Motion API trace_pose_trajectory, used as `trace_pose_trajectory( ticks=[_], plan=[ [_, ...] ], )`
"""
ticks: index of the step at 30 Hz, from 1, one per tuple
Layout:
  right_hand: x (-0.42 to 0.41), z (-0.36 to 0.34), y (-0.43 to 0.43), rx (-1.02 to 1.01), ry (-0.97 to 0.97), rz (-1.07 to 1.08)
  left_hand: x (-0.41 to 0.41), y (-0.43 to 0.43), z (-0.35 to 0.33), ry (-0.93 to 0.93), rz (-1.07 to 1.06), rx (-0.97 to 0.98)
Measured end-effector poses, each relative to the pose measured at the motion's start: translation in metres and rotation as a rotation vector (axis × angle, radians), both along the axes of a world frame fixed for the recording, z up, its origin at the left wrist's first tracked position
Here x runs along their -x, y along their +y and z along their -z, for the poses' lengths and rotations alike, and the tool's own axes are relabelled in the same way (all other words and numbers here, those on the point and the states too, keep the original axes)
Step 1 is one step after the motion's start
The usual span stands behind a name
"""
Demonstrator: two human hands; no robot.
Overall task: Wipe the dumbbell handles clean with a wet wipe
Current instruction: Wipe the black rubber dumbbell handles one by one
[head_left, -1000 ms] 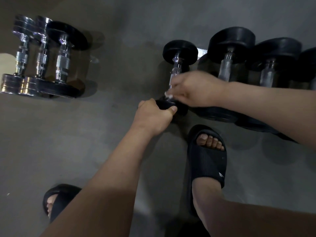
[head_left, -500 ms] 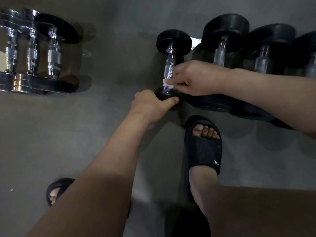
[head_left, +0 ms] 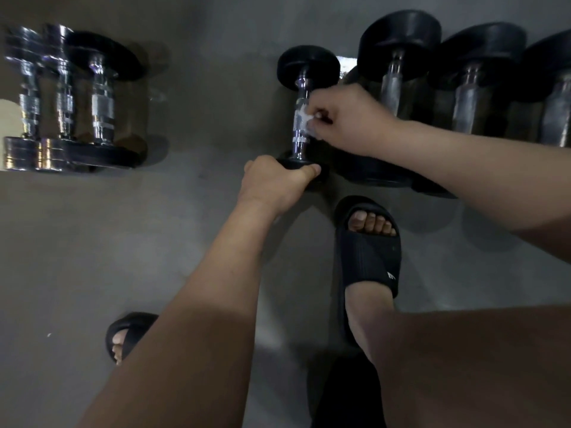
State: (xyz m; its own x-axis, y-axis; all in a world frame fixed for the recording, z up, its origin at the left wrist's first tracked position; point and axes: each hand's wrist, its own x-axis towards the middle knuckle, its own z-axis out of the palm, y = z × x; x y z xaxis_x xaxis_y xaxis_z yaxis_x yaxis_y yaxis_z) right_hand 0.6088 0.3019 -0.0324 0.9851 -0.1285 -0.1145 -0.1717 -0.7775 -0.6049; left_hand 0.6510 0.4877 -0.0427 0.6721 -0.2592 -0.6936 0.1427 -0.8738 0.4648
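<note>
Head view: the right hand (head_left: 346,118) pinches a white wet wipe (head_left: 304,118) against the dumbbell handle (head_left: 301,118), while at six o'clock the left hand (head_left: 272,183) grips its near weight (head_left: 309,168).

Pretty dim overall, kinda murky and soft. Chrome dumbbells (head_left: 61,97) on the far left catch bright glints, soft shadows pool on the floor (head_left: 154,242), and wide-angle bending warps the edges.

Dumbbell (head_left: 301,118): black heads, chrome knurled handle. Wipe (head_left: 304,118): white. Left dumbbells (head_left: 61,97): chrome and black. Slides (head_left: 369,251): black, ribbed, white logo. Floor (head_left: 154,242): grey.
</note>
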Motion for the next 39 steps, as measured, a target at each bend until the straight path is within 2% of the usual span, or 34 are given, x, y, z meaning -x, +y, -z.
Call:
trace_pose_trajectory(
  ticks=[2, 6, 7, 12, 17, 24, 28, 32, 34, 37, 39],
  plan=[
    [-0.001, -0.002, -0.003, -0.001, 0.009, -0.072, 0.000, 0.000, 0.001, -0.010, 0.012, 0.006],
    [-0.012, 0.009, -0.017, 0.029, -0.028, 0.153, 0.000, 0.001, 0.004, -0.029, 0.038, 0.011],
    [-0.011, 0.011, -0.016, 0.019, -0.040, 0.155, 0.000, 0.002, 0.004, -0.032, 0.037, 0.013],
    [-0.002, 0.002, -0.010, -0.018, -0.012, -0.172, -0.002, 0.003, 0.004, -0.031, 0.037, 0.020],
    [-0.020, 0.010, -0.018, 0.066, -0.068, 0.127, -0.002, 0.006, 0.009, -0.046, 0.055, 0.023],
    [-0.023, 0.015, -0.013, 0.240, -0.085, 0.067, -0.002, 0.005, 0.009, -0.046, 0.058, 0.015],
    [-0.019, 0.013, -0.008, 0.135, -0.108, 0.055, -0.003, 0.006, 0.009, -0.037, 0.044, 0.029],
    [-0.011, 0.003, -0.006, 0.013, -0.009, -0.135, -0.002, 0.005, 0.009, -0.048, 0.044, 0.026],
    [-0.014, 0.000, -0.006, 0.043, 0.027, -0.178, -0.001, 0.006, 0.008, -0.050, 0.044, 0.022],
    [-0.022, 0.002, -0.007, 0.132, -0.040, -0.002, -0.001, 0.006, 0.008, -0.054, 0.053, 0.021],
    [-0.019, 0.006, 0.001, 0.116, -0.093, 0.046, -0.001, 0.006, 0.007, -0.054, 0.060, 0.019]
  ],
)
